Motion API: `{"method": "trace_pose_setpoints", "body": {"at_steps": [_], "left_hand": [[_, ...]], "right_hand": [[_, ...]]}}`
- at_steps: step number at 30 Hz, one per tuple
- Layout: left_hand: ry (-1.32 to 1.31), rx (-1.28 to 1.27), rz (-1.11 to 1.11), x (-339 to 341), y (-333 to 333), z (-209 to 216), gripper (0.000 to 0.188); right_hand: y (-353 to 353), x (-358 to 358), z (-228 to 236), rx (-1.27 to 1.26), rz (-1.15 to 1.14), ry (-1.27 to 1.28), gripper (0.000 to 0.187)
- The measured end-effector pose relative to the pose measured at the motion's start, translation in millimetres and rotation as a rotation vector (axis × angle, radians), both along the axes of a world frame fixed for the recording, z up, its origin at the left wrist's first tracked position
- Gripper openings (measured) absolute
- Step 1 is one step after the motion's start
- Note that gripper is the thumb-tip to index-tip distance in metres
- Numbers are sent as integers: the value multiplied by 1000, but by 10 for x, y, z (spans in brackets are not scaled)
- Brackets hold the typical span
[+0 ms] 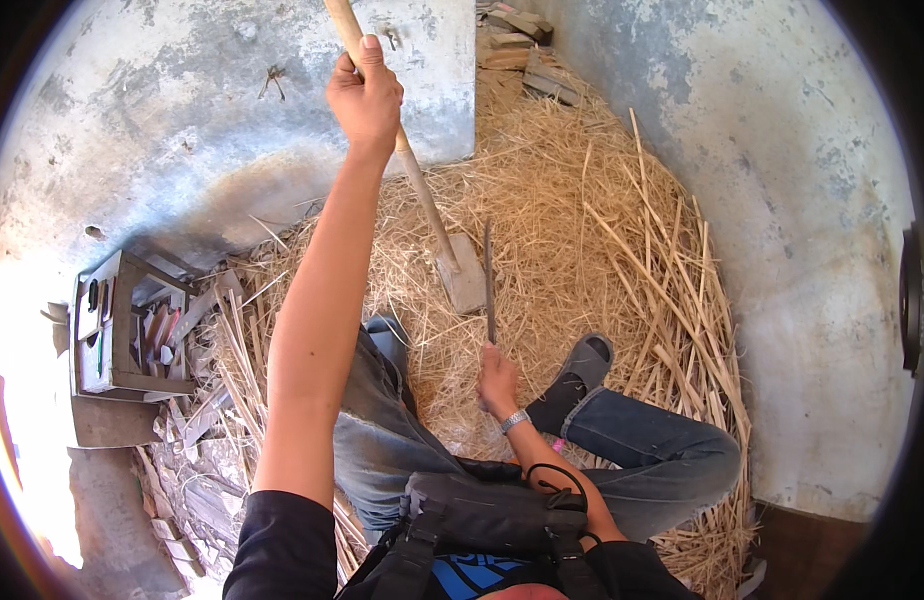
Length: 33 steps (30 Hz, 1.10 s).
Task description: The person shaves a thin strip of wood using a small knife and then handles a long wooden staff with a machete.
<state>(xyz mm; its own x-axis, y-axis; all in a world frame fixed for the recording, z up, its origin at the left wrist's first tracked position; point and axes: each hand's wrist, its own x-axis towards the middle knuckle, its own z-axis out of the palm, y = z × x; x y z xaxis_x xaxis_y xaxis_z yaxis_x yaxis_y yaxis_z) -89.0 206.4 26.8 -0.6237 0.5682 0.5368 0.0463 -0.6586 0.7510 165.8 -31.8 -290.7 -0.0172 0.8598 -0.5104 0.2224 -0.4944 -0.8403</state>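
My left hand (367,98), stretched far forward, is closed around the long wooden handle of a hoe (424,195). The hoe's flat grey head (462,275) points down at the straw in front of me. Low in the middle, my right hand (498,380) grips the near end of a long thin dark metal blade (489,275), which points away from me. That blade runs close along the right edge of the hoe head; whether the two touch I cannot tell. A metal band circles my right wrist.
Loose straw (542,200) covers the floor, with long dry stalks (672,270) along the right. A small wooden cabinet (132,320) stands at left. Weathered walls (782,200) close in both sides, and wood pieces (522,45) lie at the back. My sandalled foot (572,375) rests right of the blade.
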Motion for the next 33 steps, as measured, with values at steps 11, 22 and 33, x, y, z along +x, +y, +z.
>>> {"method": "trace_pose_setpoints", "body": {"at_steps": [11,22,33], "left_hand": [[74,-36,194,21,133,-123,46],[87,-80,299,2,53,-30,47],[116,3,258,-104,113,-159,48]], "right_hand": [[218,-132,456,67,-56,268,54],[-50,-51,-107,-150,114,1,57],[38,36,-29,-286,92,194,54]]}}
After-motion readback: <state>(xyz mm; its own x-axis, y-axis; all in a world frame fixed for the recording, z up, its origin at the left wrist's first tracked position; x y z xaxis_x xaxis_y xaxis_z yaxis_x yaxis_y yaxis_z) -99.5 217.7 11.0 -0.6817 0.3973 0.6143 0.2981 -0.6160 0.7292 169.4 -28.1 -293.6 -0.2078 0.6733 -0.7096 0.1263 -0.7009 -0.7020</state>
